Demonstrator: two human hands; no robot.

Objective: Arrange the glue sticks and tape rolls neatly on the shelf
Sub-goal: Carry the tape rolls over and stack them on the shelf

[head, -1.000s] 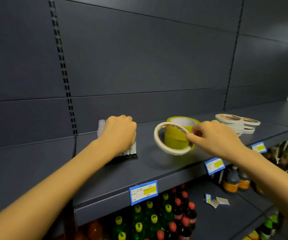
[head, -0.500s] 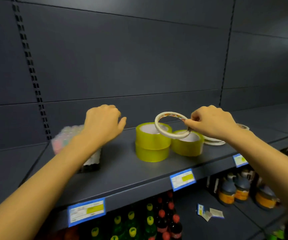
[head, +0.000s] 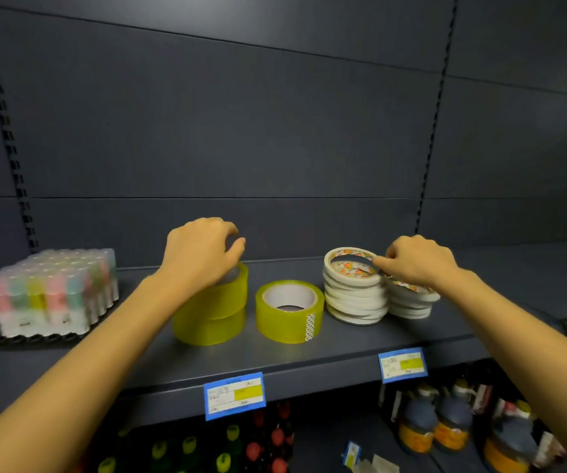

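On the dark grey shelf (head: 309, 356) stands a shrink-wrapped pack of pastel glue sticks (head: 53, 291) at the left. Two yellow tape rolls are stacked (head: 214, 312) in the middle, and my left hand (head: 200, 254) curls over the top roll of that stack. A single yellow tape roll (head: 289, 312) sits just to its right. Two stacks of thin white tape rolls follow, a taller one (head: 353, 298) and a lower one (head: 412, 302). My right hand (head: 418, 261) pinches the rim of a thin white roll (head: 350, 264) tilted on top of the taller stack.
Blue and yellow price tags (head: 234, 396) hang on the shelf's front edge. Below are coloured drink bottles (head: 268, 442) and dark bottles with orange labels (head: 446, 425). The back panel (head: 241, 131) is bare dark metal, and the shelf runs on to the right.
My right hand carried the thin white roll rightward and set it tilted on the taller white stack. My left hand left the glue pack and came down onto the stacked yellow rolls.
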